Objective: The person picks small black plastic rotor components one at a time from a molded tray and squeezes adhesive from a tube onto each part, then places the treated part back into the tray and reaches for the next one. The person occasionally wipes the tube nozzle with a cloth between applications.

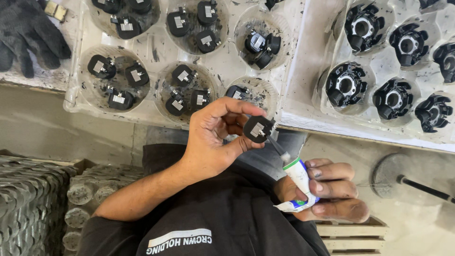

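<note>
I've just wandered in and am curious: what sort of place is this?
Probably a small assembly workshop or factory bench. Clear plastic moulded trays hold many identical small black components; a second tray holds black ring-shaped parts. One hand holds a black component, the other a small white tube.

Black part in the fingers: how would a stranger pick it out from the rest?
Below the clear tray of small black parts, mid-picture, the left hand pinches one black part with a silvery face. Unlike those lying in the tray's round wells, it is held in the air, by the nozzle of the right hand's white tube.
</note>
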`<state>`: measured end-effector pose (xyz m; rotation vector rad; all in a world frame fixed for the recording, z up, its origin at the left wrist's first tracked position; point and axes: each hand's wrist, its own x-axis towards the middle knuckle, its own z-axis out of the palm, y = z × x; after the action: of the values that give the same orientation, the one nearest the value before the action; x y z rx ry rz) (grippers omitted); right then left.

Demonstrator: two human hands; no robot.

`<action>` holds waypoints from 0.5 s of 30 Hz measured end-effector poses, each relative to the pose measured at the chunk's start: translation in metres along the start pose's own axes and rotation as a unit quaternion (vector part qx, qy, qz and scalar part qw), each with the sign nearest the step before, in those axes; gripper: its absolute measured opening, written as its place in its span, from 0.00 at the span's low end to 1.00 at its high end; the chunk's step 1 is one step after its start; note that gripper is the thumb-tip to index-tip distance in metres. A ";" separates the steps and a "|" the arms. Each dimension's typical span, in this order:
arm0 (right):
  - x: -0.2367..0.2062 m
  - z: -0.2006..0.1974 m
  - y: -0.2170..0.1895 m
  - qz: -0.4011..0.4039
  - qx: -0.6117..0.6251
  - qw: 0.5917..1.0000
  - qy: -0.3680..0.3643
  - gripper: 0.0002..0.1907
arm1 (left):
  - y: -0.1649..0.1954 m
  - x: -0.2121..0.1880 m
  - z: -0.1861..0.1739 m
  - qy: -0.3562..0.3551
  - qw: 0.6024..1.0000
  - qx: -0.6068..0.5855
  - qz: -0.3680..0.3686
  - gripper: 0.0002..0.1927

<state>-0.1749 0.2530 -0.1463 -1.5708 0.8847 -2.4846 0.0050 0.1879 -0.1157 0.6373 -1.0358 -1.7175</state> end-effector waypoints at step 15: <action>0.007 0.013 -0.001 -0.081 -0.102 0.991 0.026 0.23 | -0.003 -0.003 0.001 -0.013 0.999 -0.002 -0.036 0.20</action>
<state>-0.1667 0.2456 -0.1360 -1.7099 1.0914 -2.6296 0.0037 0.1910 -0.1179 0.6575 -1.0390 -1.7946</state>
